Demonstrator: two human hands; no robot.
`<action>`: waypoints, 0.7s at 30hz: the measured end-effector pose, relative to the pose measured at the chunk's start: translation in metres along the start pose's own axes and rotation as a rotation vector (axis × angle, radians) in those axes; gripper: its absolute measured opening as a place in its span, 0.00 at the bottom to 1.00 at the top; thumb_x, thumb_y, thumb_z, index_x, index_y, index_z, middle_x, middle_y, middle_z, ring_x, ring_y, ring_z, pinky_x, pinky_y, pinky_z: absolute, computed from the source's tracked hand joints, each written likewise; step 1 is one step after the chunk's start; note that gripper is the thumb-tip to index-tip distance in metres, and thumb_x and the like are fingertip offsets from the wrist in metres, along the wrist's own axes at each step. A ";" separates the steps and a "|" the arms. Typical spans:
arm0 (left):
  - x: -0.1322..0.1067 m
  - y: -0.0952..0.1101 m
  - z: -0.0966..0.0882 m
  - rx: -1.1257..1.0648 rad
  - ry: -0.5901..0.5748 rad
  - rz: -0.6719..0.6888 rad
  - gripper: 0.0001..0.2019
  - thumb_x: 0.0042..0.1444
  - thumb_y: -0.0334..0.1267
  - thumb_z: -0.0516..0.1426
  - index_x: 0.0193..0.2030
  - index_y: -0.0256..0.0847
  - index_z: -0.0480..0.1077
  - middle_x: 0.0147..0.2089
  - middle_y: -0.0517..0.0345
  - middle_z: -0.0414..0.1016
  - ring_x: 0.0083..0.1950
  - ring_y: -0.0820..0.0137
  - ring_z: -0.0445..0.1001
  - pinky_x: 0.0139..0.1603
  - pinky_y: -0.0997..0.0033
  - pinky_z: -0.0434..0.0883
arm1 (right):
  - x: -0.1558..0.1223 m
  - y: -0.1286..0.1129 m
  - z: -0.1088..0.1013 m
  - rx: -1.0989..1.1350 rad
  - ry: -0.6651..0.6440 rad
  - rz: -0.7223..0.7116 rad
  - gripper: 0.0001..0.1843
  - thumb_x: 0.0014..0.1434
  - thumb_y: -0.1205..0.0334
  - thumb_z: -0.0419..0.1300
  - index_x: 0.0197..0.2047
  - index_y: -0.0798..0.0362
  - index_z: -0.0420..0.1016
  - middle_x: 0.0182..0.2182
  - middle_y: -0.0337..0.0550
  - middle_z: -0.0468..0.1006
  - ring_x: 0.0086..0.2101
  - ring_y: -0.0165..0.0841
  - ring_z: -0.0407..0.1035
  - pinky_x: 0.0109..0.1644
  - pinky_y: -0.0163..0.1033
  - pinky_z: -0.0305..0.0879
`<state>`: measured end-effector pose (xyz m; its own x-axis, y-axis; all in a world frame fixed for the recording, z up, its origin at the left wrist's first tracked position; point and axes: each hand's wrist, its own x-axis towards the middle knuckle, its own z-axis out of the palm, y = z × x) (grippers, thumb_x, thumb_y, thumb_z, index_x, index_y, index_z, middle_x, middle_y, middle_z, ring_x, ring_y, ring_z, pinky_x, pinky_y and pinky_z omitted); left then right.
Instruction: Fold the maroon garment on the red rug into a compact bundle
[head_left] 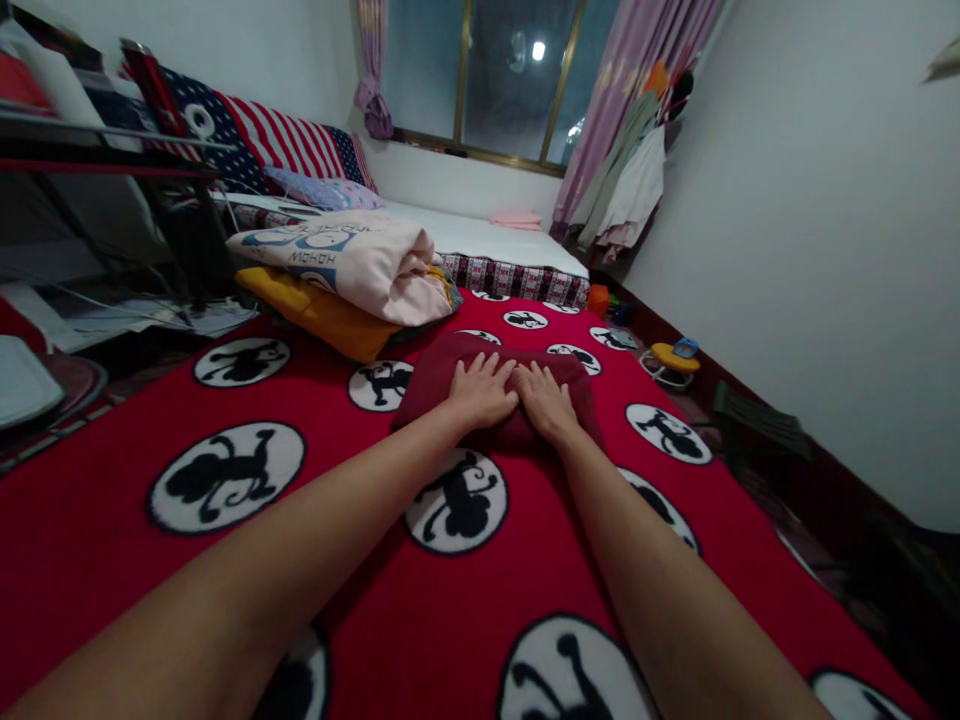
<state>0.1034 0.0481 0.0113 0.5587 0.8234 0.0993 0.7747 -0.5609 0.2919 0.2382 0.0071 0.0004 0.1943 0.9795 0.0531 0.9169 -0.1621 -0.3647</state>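
Observation:
A folded dark red cloth (431,385) lies on the red bed cover (360,590), which is printed with black figures in white circles. On top of the cloth, my left hand (484,390) rests palm down with its fingers spread. Close beside it, my right hand (546,400) also presses flat on the cloth, fingers stretched forward. Neither hand grips anything. I cannot tell from its folds whether the cloth is a garment or a cover.
Left of the cloth sit a folded pale pink printed quilt (360,260) and a mustard folded cloth (315,310). A cluttered desk (112,165) stands at the left. A yellow stool (673,358) is on the right. Clothes (630,190) hang by the window.

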 end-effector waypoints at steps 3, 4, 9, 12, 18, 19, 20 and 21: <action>-0.009 -0.019 -0.004 -0.029 0.027 -0.058 0.36 0.60 0.63 0.44 0.71 0.48 0.53 0.74 0.49 0.44 0.74 0.50 0.42 0.68 0.39 0.43 | -0.012 0.021 -0.006 -0.157 0.032 0.022 0.31 0.69 0.46 0.37 0.71 0.46 0.50 0.71 0.44 0.41 0.69 0.43 0.33 0.68 0.62 0.33; -0.013 -0.027 -0.005 -0.034 0.032 -0.071 0.37 0.59 0.65 0.44 0.70 0.49 0.54 0.74 0.50 0.44 0.74 0.49 0.43 0.68 0.40 0.44 | -0.015 0.028 -0.008 -0.185 0.042 0.044 0.31 0.69 0.46 0.37 0.71 0.45 0.49 0.71 0.43 0.40 0.69 0.44 0.32 0.67 0.64 0.34; -0.039 -0.068 -0.003 -0.021 0.120 -0.113 0.32 0.62 0.61 0.45 0.68 0.48 0.59 0.73 0.50 0.49 0.73 0.53 0.46 0.69 0.45 0.47 | -0.024 0.049 -0.009 -0.184 0.083 0.146 0.31 0.68 0.45 0.39 0.71 0.42 0.47 0.72 0.42 0.39 0.69 0.50 0.36 0.63 0.71 0.41; -0.052 -0.079 0.001 0.010 0.206 -0.143 0.30 0.63 0.57 0.45 0.66 0.44 0.61 0.72 0.49 0.52 0.72 0.53 0.50 0.68 0.49 0.50 | -0.028 0.050 -0.007 -0.181 0.190 0.174 0.30 0.68 0.48 0.42 0.70 0.47 0.54 0.70 0.46 0.47 0.67 0.53 0.43 0.63 0.71 0.41; -0.061 -0.072 -0.004 0.052 0.494 -0.354 0.27 0.61 0.51 0.51 0.61 0.36 0.65 0.54 0.38 0.73 0.56 0.51 0.70 0.56 0.56 0.65 | -0.057 0.017 -0.001 -0.097 0.554 -0.156 0.21 0.66 0.58 0.46 0.56 0.55 0.70 0.60 0.52 0.69 0.63 0.42 0.56 0.67 0.60 0.40; -0.061 -0.071 -0.006 0.039 0.505 -0.384 0.26 0.60 0.50 0.52 0.61 0.37 0.64 0.50 0.38 0.74 0.54 0.50 0.72 0.53 0.56 0.67 | -0.063 0.005 0.001 -0.057 0.552 -0.261 0.20 0.66 0.58 0.46 0.55 0.54 0.70 0.59 0.51 0.70 0.62 0.40 0.58 0.67 0.58 0.41; -0.061 -0.072 -0.007 0.015 0.501 -0.409 0.25 0.60 0.49 0.53 0.60 0.37 0.64 0.47 0.39 0.76 0.51 0.51 0.73 0.51 0.56 0.68 | -0.069 -0.008 0.003 -0.030 0.529 -0.355 0.19 0.65 0.58 0.47 0.55 0.53 0.70 0.58 0.50 0.71 0.61 0.39 0.60 0.68 0.56 0.42; -0.061 -0.074 -0.009 -0.022 0.490 -0.424 0.24 0.60 0.47 0.54 0.60 0.38 0.65 0.45 0.41 0.77 0.49 0.51 0.75 0.49 0.57 0.69 | -0.074 -0.022 0.005 -0.019 0.488 -0.428 0.19 0.65 0.58 0.49 0.55 0.52 0.70 0.58 0.50 0.71 0.60 0.39 0.60 0.68 0.55 0.42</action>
<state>0.0096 0.0399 -0.0080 0.0018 0.9198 0.3925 0.8894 -0.1809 0.4199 0.2017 -0.0610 0.0004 -0.0575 0.7917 0.6081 0.9537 0.2237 -0.2011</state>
